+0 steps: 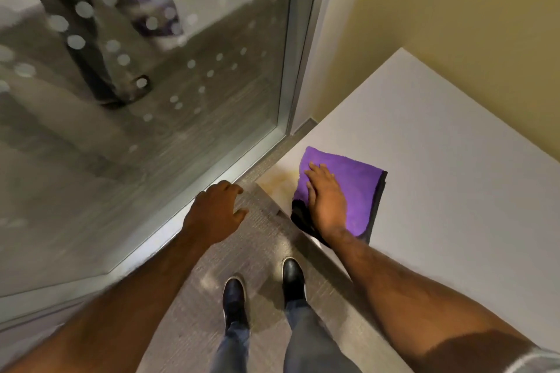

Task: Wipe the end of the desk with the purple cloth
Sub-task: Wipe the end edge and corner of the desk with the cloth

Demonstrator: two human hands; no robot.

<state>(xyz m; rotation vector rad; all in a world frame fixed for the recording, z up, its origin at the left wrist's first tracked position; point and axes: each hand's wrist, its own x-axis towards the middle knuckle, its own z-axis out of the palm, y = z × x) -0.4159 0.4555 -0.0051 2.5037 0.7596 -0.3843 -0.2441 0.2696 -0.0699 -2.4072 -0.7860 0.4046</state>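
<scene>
Your right hand (pixel 325 200) lies flat, palm down and fingers spread, pressing the folded purple cloth (pixel 354 188) onto the white desk (pixel 439 166) close to its near corner. Your left hand (pixel 218 206) hangs loosely curled over the floor beside the desk, gripping nothing. The cloth sits just beside a yellowish stain (pixel 281 183) on the desk's end, and a dark flap of it droops over the near edge under your wrist.

To do this step well, I would keep the palm flat so pressure spreads across the whole fold, then sweep toward the stain and the corner in overlapping passes. Tuck the hanging flap in first, or it may drag and pull the fold open. The glass partition (pixel 151 70) stands near that corner, so keep strokes short there. If the stain resists, 2 or 3 firmer passes should tell you more.
</scene>
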